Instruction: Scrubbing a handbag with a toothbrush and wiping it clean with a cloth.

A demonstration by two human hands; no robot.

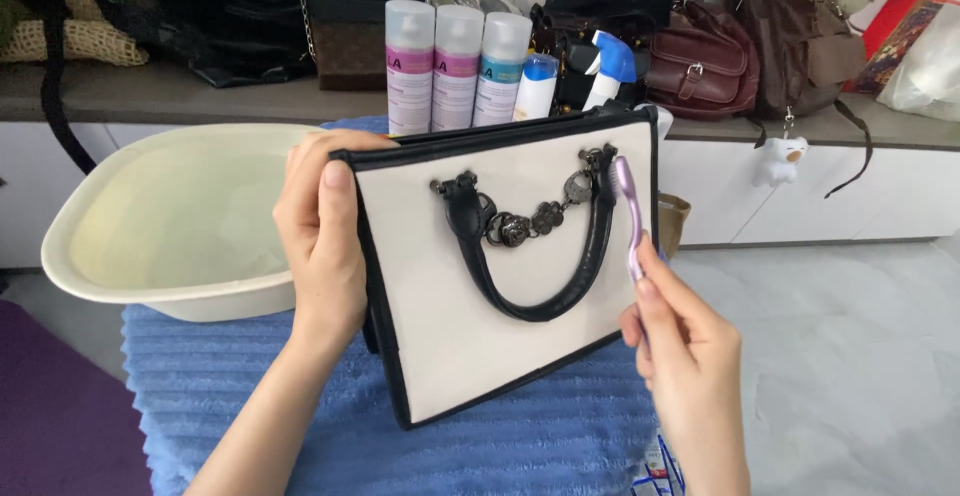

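My left hand (320,241) grips the upper left edge of a cream handbag (450,296) with black trim, holding it upright and tilted over a blue ribbed towel (240,376). The bag's black handle (540,301) hangs down from a dark metal chain with flower-shaped links (520,224). My right hand (685,351) holds a lilac toothbrush (630,211), its head touching the right end of the handle near the chain ring.
A cream plastic basin (170,221) sits to the left on the towel. Behind the bag stand three spray bottles (455,66) and a blue-and-white trigger sprayer (610,66). Several bags, among them a maroon one (700,61), crowd the shelf. A purple mat (60,406) lies bottom left.
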